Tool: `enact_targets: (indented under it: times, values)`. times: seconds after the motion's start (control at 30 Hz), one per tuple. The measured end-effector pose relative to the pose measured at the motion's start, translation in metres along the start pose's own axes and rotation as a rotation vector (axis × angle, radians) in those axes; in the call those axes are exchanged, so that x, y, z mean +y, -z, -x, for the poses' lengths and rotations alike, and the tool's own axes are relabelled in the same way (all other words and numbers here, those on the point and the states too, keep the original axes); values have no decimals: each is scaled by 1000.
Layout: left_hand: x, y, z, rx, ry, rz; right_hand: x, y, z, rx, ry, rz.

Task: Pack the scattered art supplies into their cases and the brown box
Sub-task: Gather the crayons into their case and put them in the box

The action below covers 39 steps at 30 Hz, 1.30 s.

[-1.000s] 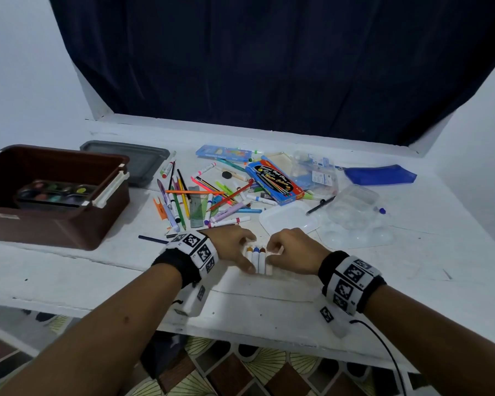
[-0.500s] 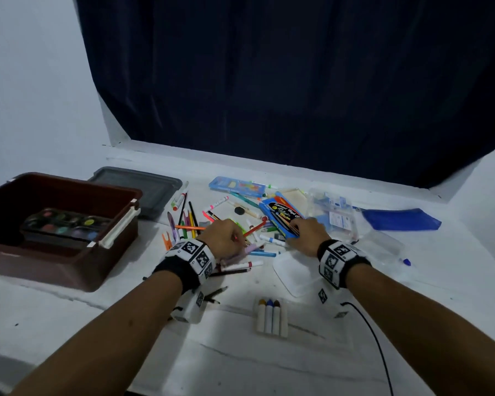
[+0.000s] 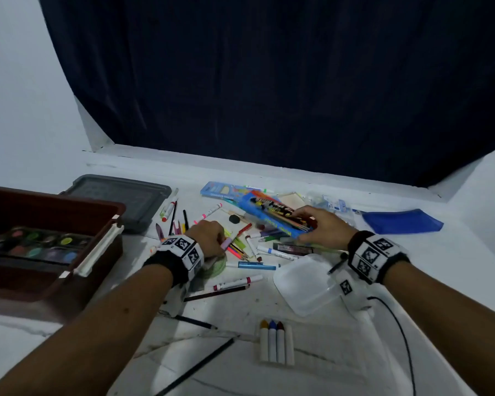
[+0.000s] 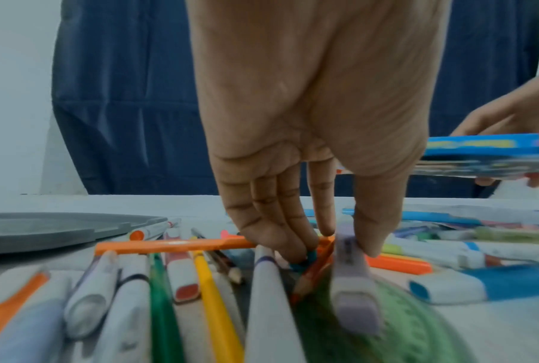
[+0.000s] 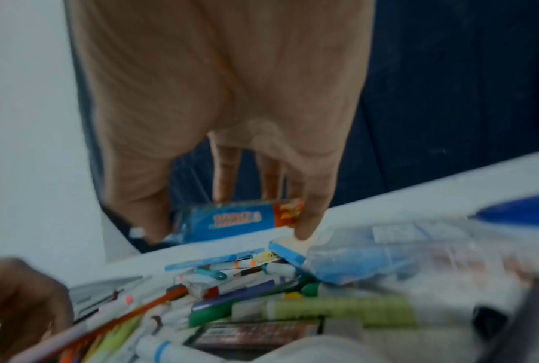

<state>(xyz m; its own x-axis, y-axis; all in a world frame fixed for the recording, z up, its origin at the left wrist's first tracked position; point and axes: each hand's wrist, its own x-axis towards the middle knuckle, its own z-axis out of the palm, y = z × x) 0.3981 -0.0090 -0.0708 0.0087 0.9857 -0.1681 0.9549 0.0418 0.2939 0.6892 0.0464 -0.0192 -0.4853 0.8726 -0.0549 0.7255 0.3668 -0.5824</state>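
1. so far, only a paint palette (image 3: pixel 33 246) lies inside the brown box (image 3: pixel 69 208), which stands at the table's left with its grey lid (image 3: pixel 120 192) behind it.
2. 4 crayons (image 3: pixel 276 342) lie lined up side by side near the front edge, not yet cased.
3. most pens, markers and pencils lie loose in a pile (image 3: pixel 240 241) mid-table, so the bulk of the packing looks undone.
4. left hand (image 3: pixel 209 238) reaches into the pile, fingertips (image 4: pixel 296 245) pinching a few coloured pencils (image 4: pixel 315 267) beside a lilac marker (image 4: pixel 352 277).
5. right hand (image 3: pixel 320 227) grips the blue pencil case (image 3: pixel 275 215), lifted clear of the pile.
6. hard to tell: whether that case is open or holds anything; the right wrist view is blurred. the clear tray (image 3: pixel 306 284) and the blue pouch (image 3: pixel 400 222) look empty, though i cannot be sure.
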Motion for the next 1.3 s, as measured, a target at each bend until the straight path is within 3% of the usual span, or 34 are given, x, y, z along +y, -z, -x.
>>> enact_targets:
  times: [0.17, 0.33, 0.57, 0.77, 1.07, 1.2, 1.3]
  values:
    - [-18, 7, -17, 11, 20, 173, 10, -15, 6, -364, 129, 222]
    - [-17, 13, -31, 1, 6, 203, 2, -34, 0, -471, 128, 231]
    - [-4, 10, -50, -5, -17, 202, -2, -25, -46, -156, 64, 227]
    - [-6, 9, -62, -24, -33, 176, -8, -40, -97, -181, -25, 333]
    - [-5, 16, -82, -40, -114, 157, -10, -57, -123, -197, 1, 478]
    - [8, 21, -93, -23, -178, 151, -2, -43, -116, -14, -11, 344]
    - [23, 22, -105, -36, -224, 134, 12, -20, -105, 127, -118, 300]
